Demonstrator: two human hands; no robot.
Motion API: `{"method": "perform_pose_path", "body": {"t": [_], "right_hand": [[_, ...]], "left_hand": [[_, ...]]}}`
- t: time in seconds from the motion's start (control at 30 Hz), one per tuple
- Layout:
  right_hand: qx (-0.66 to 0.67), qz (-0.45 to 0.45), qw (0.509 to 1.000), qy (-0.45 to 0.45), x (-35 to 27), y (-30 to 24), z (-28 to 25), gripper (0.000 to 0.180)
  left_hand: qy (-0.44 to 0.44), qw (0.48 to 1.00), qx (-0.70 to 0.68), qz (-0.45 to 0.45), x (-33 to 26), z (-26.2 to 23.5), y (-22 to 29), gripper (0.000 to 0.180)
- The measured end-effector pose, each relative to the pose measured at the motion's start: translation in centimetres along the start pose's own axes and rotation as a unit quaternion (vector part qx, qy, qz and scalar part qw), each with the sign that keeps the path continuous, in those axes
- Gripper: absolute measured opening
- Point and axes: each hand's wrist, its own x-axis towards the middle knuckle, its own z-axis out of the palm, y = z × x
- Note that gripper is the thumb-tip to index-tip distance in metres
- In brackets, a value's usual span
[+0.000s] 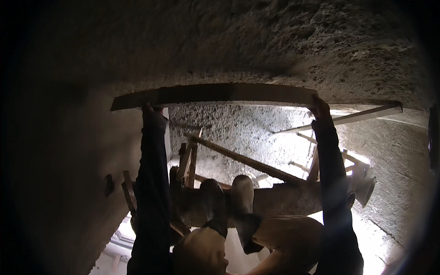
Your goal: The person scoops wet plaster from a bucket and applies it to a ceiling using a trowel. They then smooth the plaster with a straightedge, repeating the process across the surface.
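A long, flat straightedge board [229, 94] spans the view from side to side, raised at the ends of my outstretched arms. Its upper edge lies along a rough, plaster-like surface [330, 50]; whether they touch cannot be made out. My left hand [152, 110] is closed on the board's underside near its left end. At the other end, my right hand [321, 108] grips it with the fingers wrapped round. Shadow hides most of the fingers on both hands.
Beneath my boots [242, 195] runs a dark scaffold plank [286, 198]. A wooden beam [245, 159] slants across the scaffold. Beyond my right arm, a pale bar [369, 113] sticks out at an angle. Bright light comes up from gaps below the scaffold.
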Motion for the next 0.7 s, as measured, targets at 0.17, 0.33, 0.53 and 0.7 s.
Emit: {"method": "perform_pose_path", "body": {"t": [0.17,0.33,0.53,0.7], "right_hand": [[0.042,-0.016,0.998,0.050,5.1,2.2,0.3,0.046],[0.064,-0.033,0.996,0.052,7.9,1.6,0.5,0.045],[0.059,-0.069,0.996,0.003,2.4,-2.9,0.1,0.038],[0.079,-0.134,0.988,-0.027,-0.9,-4.6,-1.0,0.037]], "left_hand": [[-0.133,0.868,0.464,0.120,3.2,0.4,-2.4,0.037],[-0.129,0.953,0.267,0.063,8.7,-3.0,-3.9,0.037],[-0.011,0.991,-0.055,-0.121,1.7,3.0,6.1,0.036],[-0.065,0.891,0.373,0.251,-0.1,0.3,6.5,0.034]]}}
